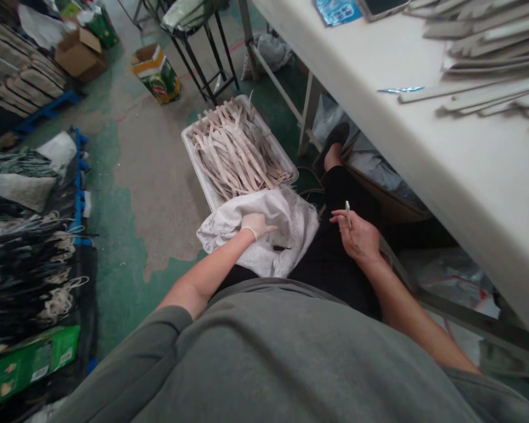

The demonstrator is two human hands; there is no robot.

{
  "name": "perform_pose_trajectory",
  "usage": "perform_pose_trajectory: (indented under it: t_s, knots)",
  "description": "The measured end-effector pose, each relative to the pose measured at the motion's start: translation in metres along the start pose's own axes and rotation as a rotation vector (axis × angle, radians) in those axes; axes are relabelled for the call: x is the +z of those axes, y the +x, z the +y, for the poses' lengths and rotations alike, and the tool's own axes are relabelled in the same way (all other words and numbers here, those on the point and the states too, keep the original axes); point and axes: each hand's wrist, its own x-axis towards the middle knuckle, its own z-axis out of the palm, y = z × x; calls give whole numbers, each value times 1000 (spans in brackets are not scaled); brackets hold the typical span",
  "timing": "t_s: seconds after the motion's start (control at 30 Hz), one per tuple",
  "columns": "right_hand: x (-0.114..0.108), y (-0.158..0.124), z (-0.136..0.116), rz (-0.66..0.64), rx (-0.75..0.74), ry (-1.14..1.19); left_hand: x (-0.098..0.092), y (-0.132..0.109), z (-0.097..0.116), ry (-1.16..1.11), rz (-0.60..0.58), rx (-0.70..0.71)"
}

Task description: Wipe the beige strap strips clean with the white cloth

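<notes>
My left hand (pixel 256 224), in a thin pale glove, rests on a white woven sack (pixel 286 214) across my lap. Its thumb stretches out to the right, while the other fingers are partly hidden against the cloth. A small dark thing (pixel 281 248) shows in a fold of the sack, just below that hand. Over my right thigh, my right hand (pixel 359 235) pinches a short, thin, pale stick-like piece (pixel 348 212) that points upward. Beyond the sack stands a white plastic crate (pixel 197 170) heaped with long beige strips (pixel 238 147).
A white table (pixel 423 158) on my right bears stacked grey-beige strips (pixel 498 59) and a blue packet (pixel 337 10). Ahead are a black stool (pixel 203 53) and a green-yellow carton (pixel 156 73). Dark bundled cords (pixel 22 276) lie on the left, by a blue pallet (pixel 78 188).
</notes>
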Motion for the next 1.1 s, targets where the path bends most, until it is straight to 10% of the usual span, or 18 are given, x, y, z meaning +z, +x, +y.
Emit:
perform_pose_trajectory:
  t_s: [0.33,0.6,0.83,1.1]
  knots:
    - [0,2,2,7,14,99,-12,-2,-10,36,126,-47]
    - [-2,11,-5,-60,156,308,-47,-85,-33,75,471,112]
    - [20,-8,-89,-803,313,915,-87,-171,-55,136,638,260]
    - [35,-6,-74,-371,432,955,-30,-94,-31,-60,454,311]
